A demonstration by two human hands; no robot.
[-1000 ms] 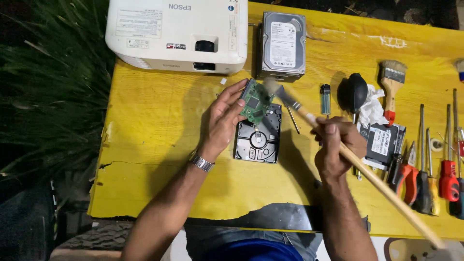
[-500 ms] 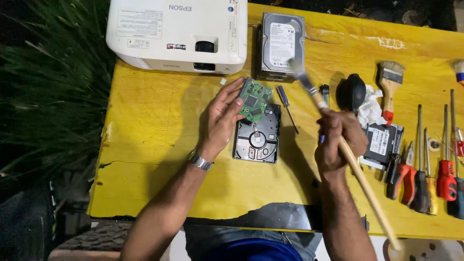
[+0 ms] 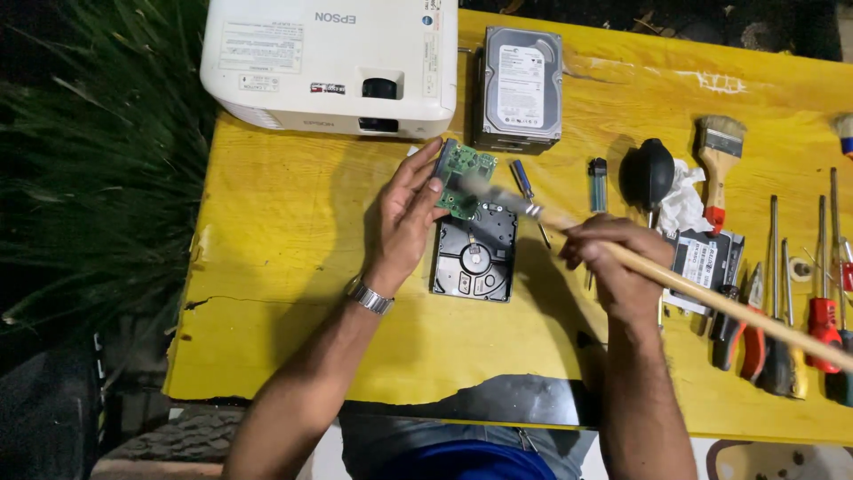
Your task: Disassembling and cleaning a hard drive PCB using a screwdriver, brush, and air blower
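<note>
My left hand [image 3: 404, 218] holds a small green circuit board [image 3: 465, 176] tilted up at the top of an opened black hard drive [image 3: 474, 252] lying on the yellow table [image 3: 293, 267]. My right hand [image 3: 619, 264] grips a long wooden-handled brush [image 3: 675, 283]; its bristle end reaches left and touches the green board. A wristwatch sits on my left wrist.
A white projector [image 3: 329, 62] and a stack of silver hard drives [image 3: 522, 87] stand at the back. A small screwdriver [image 3: 526, 188], lighter [image 3: 598, 182], black air blower [image 3: 647, 173], flat paintbrush [image 3: 716, 164], pliers and several screwdrivers [image 3: 822, 311] lie to the right. Grass borders the left.
The brush swung from pointing up-left above the drive to lying more level, its tip now down on the green board. My left hand stays on the board.
</note>
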